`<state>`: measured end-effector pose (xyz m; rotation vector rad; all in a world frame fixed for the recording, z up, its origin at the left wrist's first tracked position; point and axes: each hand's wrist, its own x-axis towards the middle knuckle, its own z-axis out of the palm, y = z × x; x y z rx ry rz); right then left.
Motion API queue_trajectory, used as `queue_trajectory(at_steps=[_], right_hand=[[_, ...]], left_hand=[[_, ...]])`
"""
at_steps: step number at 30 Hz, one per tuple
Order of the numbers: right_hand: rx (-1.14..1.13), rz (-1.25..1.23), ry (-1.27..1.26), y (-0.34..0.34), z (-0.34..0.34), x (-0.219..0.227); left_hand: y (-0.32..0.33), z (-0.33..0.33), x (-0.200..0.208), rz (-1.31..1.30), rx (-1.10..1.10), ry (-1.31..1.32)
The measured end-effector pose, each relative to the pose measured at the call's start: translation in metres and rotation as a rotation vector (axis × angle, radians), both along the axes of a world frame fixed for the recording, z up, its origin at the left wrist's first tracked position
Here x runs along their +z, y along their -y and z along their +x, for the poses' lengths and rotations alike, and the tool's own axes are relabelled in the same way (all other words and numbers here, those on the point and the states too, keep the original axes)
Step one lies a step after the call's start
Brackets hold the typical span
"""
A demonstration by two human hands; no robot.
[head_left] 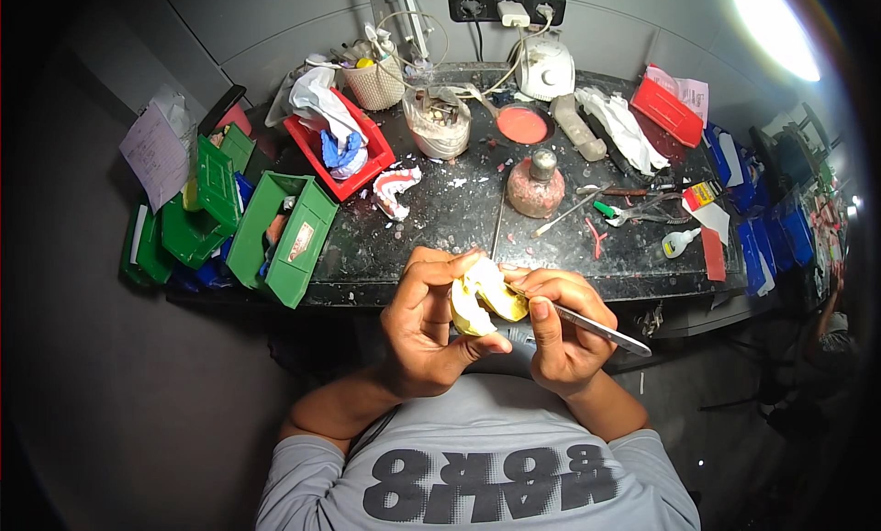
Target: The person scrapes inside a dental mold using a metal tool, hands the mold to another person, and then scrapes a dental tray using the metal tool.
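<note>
My left hand (424, 322) is closed around a yellow, horseshoe-shaped dental cast (471, 313), held up in front of my chest at the bench's near edge. In my right hand (574, 334) is a scalpel (606, 332), a slim metal tool pinched between thumb and fingers, its handle pointing down to the right. Its tip end meets the right side of the cast, and the fingers partly hide the blade. Beyond my hands on the dark bench (440, 221) lies a white and pink dental model (396, 192).
A green bin (295, 256) and a red bin (378, 156) stand at left. Behind are a plaster-crusted pot (437, 127), a pink wax dish (523, 125) and a dial device (548, 70). A stained burner flask (535, 191), pliers (642, 210) and glue bottle (679, 244) lie rightward.
</note>
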<state>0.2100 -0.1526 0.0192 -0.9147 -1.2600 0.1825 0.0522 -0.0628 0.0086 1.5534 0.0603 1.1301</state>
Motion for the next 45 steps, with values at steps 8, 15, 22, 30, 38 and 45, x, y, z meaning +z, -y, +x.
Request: queue_trajectory(at_steps=[8,15,22,30,38,45], right_hand=[[0.014,-0.008,0.029,0.005,0.002,0.005],[0.126,-0.059,0.057,0.025,0.010,0.026],[0.257,-0.072,0.108,0.032,0.010,0.038],[0.192,-0.084,0.121,0.024,0.010,0.033],[0.160,-0.097,0.067,0.014,0.007,0.022],[0.178,-0.103,0.083,0.008,0.009,0.015]], left_hand=[[0.003,-0.002,0.004,-0.210,-0.108,0.073],[-0.007,-0.014,0.013,0.036,-0.196,0.095],[0.004,-0.023,0.019,0.005,-0.169,0.070],[0.009,-0.016,0.027,-0.476,-0.259,-0.030],[0.006,-0.014,0.027,-0.651,-0.265,-0.053],[0.007,-0.011,0.028,-0.584,-0.190,-0.148]])
